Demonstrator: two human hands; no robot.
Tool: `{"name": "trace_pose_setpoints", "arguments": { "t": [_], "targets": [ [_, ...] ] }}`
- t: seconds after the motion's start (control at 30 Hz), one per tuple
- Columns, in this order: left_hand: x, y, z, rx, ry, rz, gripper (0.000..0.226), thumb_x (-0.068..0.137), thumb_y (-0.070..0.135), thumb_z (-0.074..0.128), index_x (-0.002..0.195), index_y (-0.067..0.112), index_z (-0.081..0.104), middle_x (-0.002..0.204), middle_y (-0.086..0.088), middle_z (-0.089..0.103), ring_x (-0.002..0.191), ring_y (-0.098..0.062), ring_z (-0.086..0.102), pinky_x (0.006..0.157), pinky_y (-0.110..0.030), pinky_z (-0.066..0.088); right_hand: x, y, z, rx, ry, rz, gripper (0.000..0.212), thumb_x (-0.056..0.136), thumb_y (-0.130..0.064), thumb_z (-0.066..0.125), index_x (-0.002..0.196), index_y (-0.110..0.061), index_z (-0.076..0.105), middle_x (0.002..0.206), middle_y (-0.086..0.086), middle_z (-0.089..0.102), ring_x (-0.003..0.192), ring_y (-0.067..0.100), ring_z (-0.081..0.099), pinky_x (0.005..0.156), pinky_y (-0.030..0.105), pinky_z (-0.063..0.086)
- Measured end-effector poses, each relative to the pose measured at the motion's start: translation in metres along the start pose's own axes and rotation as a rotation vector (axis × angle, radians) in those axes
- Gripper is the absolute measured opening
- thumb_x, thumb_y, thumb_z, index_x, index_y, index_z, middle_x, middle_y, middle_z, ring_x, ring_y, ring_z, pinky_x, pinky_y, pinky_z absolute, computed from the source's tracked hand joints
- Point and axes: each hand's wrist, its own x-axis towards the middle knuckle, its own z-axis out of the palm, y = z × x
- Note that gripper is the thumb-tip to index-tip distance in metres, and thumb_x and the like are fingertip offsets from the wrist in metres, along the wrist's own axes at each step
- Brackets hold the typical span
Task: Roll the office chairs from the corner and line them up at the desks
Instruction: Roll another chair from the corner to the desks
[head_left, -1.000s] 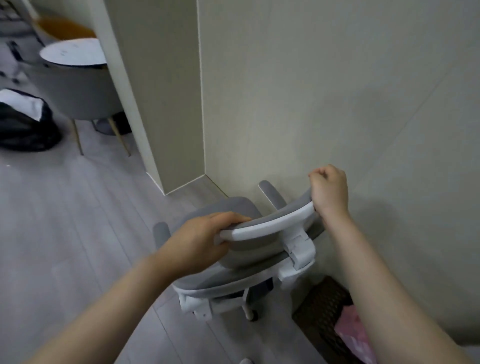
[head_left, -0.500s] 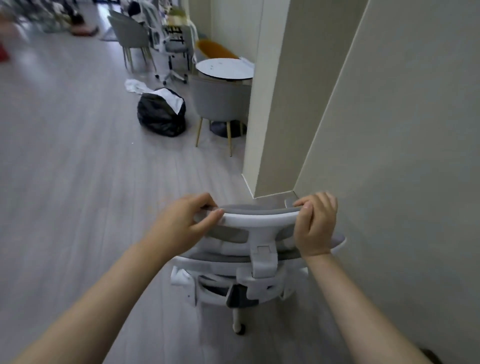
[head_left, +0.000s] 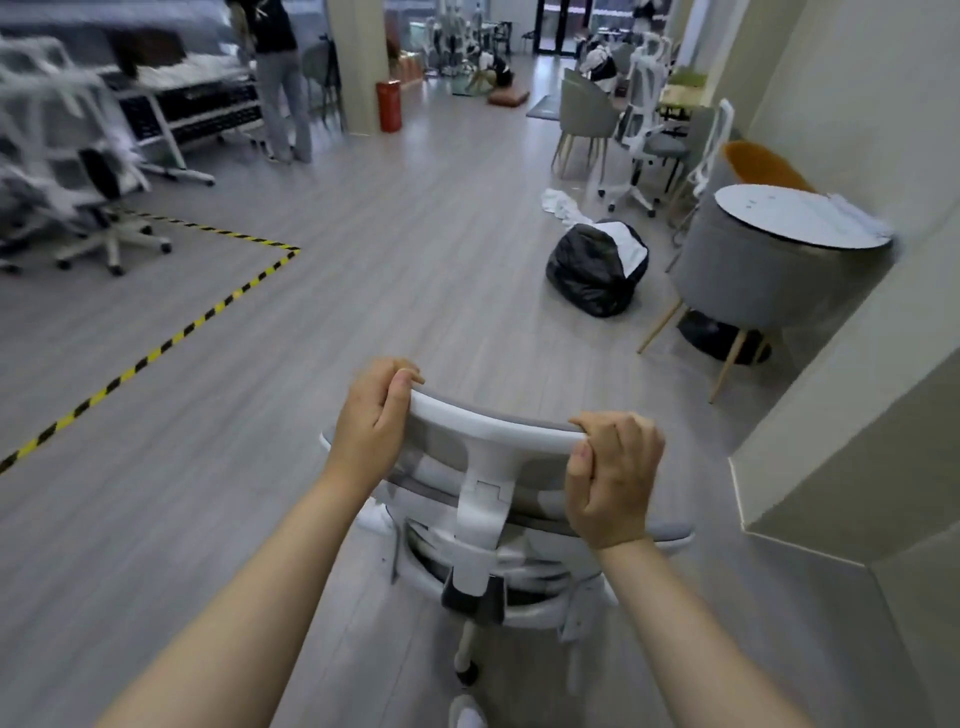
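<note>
Head view. The chair (head_left: 498, 499) stands on the grey plank floor (head_left: 363, 291) in the lower centre of the frame, seen from behind and above. Its white headrest bar (head_left: 493, 431) runs across the top, with grey padding on the far side. A white spine joins the bar to the backrest frame below it. One white leg with a dark caster (head_left: 467, 673) shows under the seat.

The left hand (head_left: 371, 415) grips the left end of the headrest bar: the fingers curl over the far side and the thumb lies along the top edge. The right hand (head_left: 613, 478) grips the right end of the bar: the fingers wrap over the top and the thumb presses the near face. Both forearms reach in from the bottom edge of the frame.

The chair is just beside the wall corner (head_left: 779, 499) on the right, apart from it. Ahead and to the right, a black bag (head_left: 597, 270) lies on the floor. Near it stands a grey tub chair (head_left: 769, 280) on wooden legs, with a round white board (head_left: 795, 218) on top. Beyond these stand more white office chairs (head_left: 644, 135).

Yellow-and-black tape (head_left: 171, 338) marks the floor on the left. Behind the tape, blurred, stand the desks (head_left: 182, 104) and another office chair (head_left: 98, 208). A person (head_left: 278, 78) stands at the desks. A red cylinder (head_left: 388, 106) stands beside a pillar.
</note>
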Motion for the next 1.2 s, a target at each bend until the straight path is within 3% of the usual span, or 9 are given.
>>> {"name": "trace_pose_setpoints", "arguments": {
  "t": [0.13,0.23,0.43,0.63,0.8,0.93,1.0,1.13,1.2],
  "targets": [
    [0.054,-0.048,-0.053,0.15,0.091,-0.028,0.028,0.095,0.031,0.037,0.089,0.017,0.06,0.097,0.005,0.06,0.098,-0.013,0.054,0.087,-0.028,0.041,0.051,-0.023,0.099,0.126,-0.056,-0.069,0.035,0.092,-0.027,0.034,0.094,-0.012,0.065,0.089,0.006,0.058,0.085,0.03,0.048,0.081,0.041,0.034],
    [0.085,-0.08,-0.081,0.317,0.207,0.022,0.028,0.095,0.028,0.04,0.097,0.015,0.064,0.105,0.006,0.061,0.114,-0.014,0.048,0.102,-0.024,0.033,0.091,-0.039,0.169,0.233,-0.117,-0.114,0.037,0.093,-0.026,0.033,0.095,-0.011,0.066,0.092,0.005,0.059,0.084,0.03,0.048,0.082,0.039,0.033],
    [0.158,-0.16,-0.153,0.45,0.117,-0.092,0.037,0.089,0.052,0.049,0.114,0.025,0.057,0.119,0.011,0.05,0.131,-0.018,0.035,0.112,-0.035,0.027,0.173,-0.078,0.317,0.413,-0.267,-0.2,0.04,0.097,-0.03,0.032,0.097,-0.009,0.066,0.095,0.006,0.06,0.086,0.033,0.052,0.086,0.045,0.039],
    [0.244,-0.234,-0.219,0.455,0.178,-0.264,0.051,0.076,0.062,0.055,0.111,0.025,0.052,0.11,0.008,0.043,0.12,-0.017,0.035,0.102,-0.032,0.031,0.243,-0.128,0.463,0.533,-0.351,-0.265,0.035,0.094,-0.033,0.038,0.101,-0.01,0.062,0.098,0.006,0.058,0.093,0.032,0.05,0.09,0.041,0.036],
    [0.314,-0.304,-0.282,0.454,0.246,-0.321,0.054,0.071,0.065,0.055,0.105,0.024,0.054,0.105,0.008,0.044,0.111,-0.011,0.035,0.088,-0.01,0.022,0.294,-0.185,0.578,0.61,-0.458,-0.315,0.037,0.089,-0.041,0.048,0.105,-0.01,0.059,0.107,0.004,0.056,0.106,0.029,0.048,0.096,0.044,0.037],
    [0.371,-0.358,-0.343,0.448,0.233,-0.401,0.056,0.066,0.071,0.051,0.102,0.028,0.05,0.106,0.01,0.044,0.11,-0.011,0.034,0.091,-0.019,0.025,0.333,-0.24,0.666,0.632,-0.503,-0.341,0.046,0.084,-0.049,0.057,0.106,-0.009,0.059,0.11,0.004,0.053,0.109,0.027,0.045,0.097,0.043,0.039],
    [0.397,-0.388,-0.373,0.421,0.253,-0.441,0.048,0.069,0.064,0.06,0.102,0.03,0.05,0.108,0.009,0.045,0.113,-0.011,0.035,0.093,-0.023,0.03,0.351,-0.266,0.709,0.642,-0.542,-0.348,0.047,0.082,-0.051,0.058,0.106,-0.011,0.058,0.11,0.002,0.052,0.11,0.026,0.043,0.097,0.044,0.04],
    [0.444,-0.449,-0.427,0.366,0.361,-0.435,0.038,0.065,0.063,0.063,0.095,0.045,0.048,0.112,0.008,0.047,0.112,0.001,0.034,0.09,-0.007,0.026,0.384,-0.32,0.793,0.679,-0.625,-0.349,0.048,0.08,-0.056,0.056,0.107,-0.016,0.055,0.112,-0.003,0.047,0.114,0.023,0.04,0.096,0.042,0.041],
    [0.47,-0.479,-0.457,0.367,0.399,-0.449,0.038,0.063,0.064,0.062,0.093,0.046,0.049,0.112,0.008,0.048,0.112,-0.002,0.037,0.091,-0.003,0.024,0.4,-0.347,0.837,0.691,-0.643,-0.365,0.048,0.081,-0.057,0.055,0.108,-0.018,0.053,0.112,-0.004,0.046,0.115,0.022,0.039,0.096,0.043,0.042]
  ]
}}
